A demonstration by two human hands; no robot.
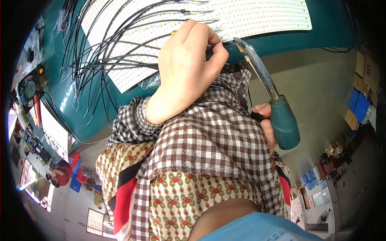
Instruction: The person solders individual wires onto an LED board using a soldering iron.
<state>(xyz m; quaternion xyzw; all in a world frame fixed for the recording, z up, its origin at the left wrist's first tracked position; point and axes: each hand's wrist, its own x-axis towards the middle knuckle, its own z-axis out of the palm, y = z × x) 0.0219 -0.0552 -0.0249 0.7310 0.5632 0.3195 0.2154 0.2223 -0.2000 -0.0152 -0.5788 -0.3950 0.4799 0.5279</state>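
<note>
My left hand (187, 60) reaches over the near edge of the white LED boards (261, 16), its thumb and forefinger pinched together. Black wires (132, 65) run in under this hand, and a dark piece shows between the fingers, apparently a wire's end. To the right, my right hand (268, 130) grips the green handle of a soldering iron (284, 124); the handle hides most of that hand. The iron points up and left, its bent tip a little right of my left fingertips. Beside my right fingers is a small black and red object, partly hidden.
The boards lie on a green tabletop (331, 22), with many black wires fanned across its left side. A small black fan (30, 91) stands at far left. Clear plastic (150, 82) lies by my left wrist. Cardboard boxes (368, 72) are stacked on the right.
</note>
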